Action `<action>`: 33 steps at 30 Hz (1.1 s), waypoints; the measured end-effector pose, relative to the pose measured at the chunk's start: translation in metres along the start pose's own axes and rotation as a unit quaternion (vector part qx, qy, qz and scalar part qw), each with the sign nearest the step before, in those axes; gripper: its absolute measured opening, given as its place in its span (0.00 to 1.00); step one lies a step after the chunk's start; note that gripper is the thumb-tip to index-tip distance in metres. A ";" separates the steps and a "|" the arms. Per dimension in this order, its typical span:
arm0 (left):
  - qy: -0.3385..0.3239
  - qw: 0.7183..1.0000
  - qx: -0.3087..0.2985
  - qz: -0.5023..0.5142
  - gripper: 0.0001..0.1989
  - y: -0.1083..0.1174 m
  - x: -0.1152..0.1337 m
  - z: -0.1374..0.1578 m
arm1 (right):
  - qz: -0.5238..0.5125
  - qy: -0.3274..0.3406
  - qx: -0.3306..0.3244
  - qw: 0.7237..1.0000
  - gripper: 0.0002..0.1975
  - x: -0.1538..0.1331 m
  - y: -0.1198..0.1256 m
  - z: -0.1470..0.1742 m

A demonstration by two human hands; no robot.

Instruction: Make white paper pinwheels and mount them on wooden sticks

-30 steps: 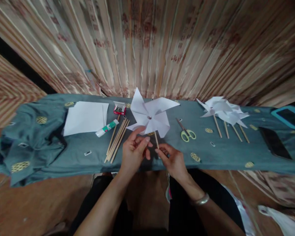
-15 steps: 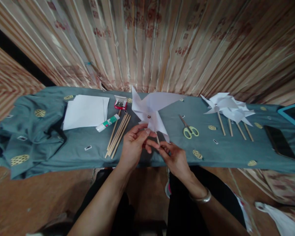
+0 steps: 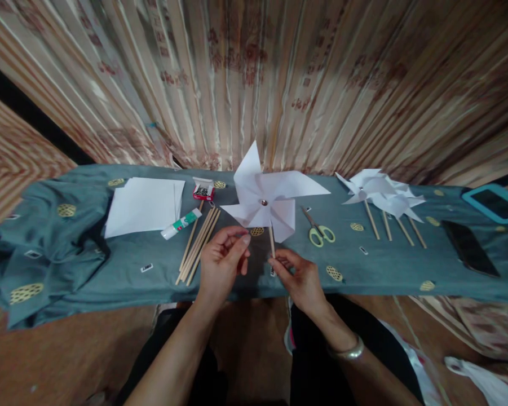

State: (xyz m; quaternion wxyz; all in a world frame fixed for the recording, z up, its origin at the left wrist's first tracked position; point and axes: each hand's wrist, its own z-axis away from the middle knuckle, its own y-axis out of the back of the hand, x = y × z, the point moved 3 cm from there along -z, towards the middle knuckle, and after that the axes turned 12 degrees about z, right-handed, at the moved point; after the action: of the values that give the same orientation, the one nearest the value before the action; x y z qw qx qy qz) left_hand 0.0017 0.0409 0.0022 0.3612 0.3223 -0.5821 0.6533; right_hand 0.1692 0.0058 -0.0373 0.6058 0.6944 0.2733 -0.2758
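Note:
A white paper pinwheel [image 3: 274, 189] with a pin at its centre stands in front of me on a thin wooden stick [image 3: 272, 241]. My right hand [image 3: 300, 276] pinches the lower part of that stick between thumb and fingers. To the left of the stick, my left hand [image 3: 223, 259] is held below the paper blades, apart from them. Its fingers are loosely curled, the thumb slightly off the forefinger, and I see nothing in them.
Left lie white paper sheets [image 3: 146, 204], a glue stick [image 3: 181, 223], a red box of pins [image 3: 203, 190] and several wooden sticks [image 3: 199, 245]. Right are scissors [image 3: 319, 230], several finished pinwheels [image 3: 383, 192], a dark phone [image 3: 469, 248] and a blue-framed device [image 3: 497, 203]. A curtain [image 3: 245, 84] hangs behind the cloth-covered table [image 3: 384, 270].
The pinwheel's blades have turned and now face me more squarely. My left hand has drawn away from the blades and stick, to the left. My right hand still grips the stick.

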 end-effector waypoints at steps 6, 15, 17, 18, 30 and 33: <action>0.029 0.999 -0.016 -0.040 0.16 -0.002 -0.021 0.006 | -0.072 0.008 -0.001 0.997 0.09 -0.008 0.005 -0.006; 0.032 0.997 -0.038 -0.056 0.10 -0.005 -0.030 0.007 | -0.111 0.050 -0.024 0.992 0.08 -0.019 0.003 -0.003; 0.050 0.997 -0.028 -0.043 0.10 -0.005 -0.032 0.006 | -0.109 0.056 -0.025 0.992 0.08 -0.020 0.003 -0.002; 0.059 0.997 -0.023 -0.036 0.10 -0.005 -0.034 0.006 | -0.109 0.058 -0.024 0.992 0.08 -0.020 0.004 -0.002; 0.049 0.996 -0.037 -0.068 0.06 -0.009 -0.035 0.006 | -0.236 -0.028 0.102 0.966 0.19 -0.008 0.036 -0.026; 0.044 0.995 -0.043 -0.072 0.06 -0.011 -0.036 0.007 | -0.309 -0.052 0.089 0.945 0.20 -0.011 0.037 -0.034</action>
State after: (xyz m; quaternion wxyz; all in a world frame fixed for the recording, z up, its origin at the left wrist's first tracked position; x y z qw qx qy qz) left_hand 0.0305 0.0316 -0.0215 0.4465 0.3183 -0.5683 0.6135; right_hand 0.1894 0.0344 -0.0001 0.4397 0.6116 0.4167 -0.5089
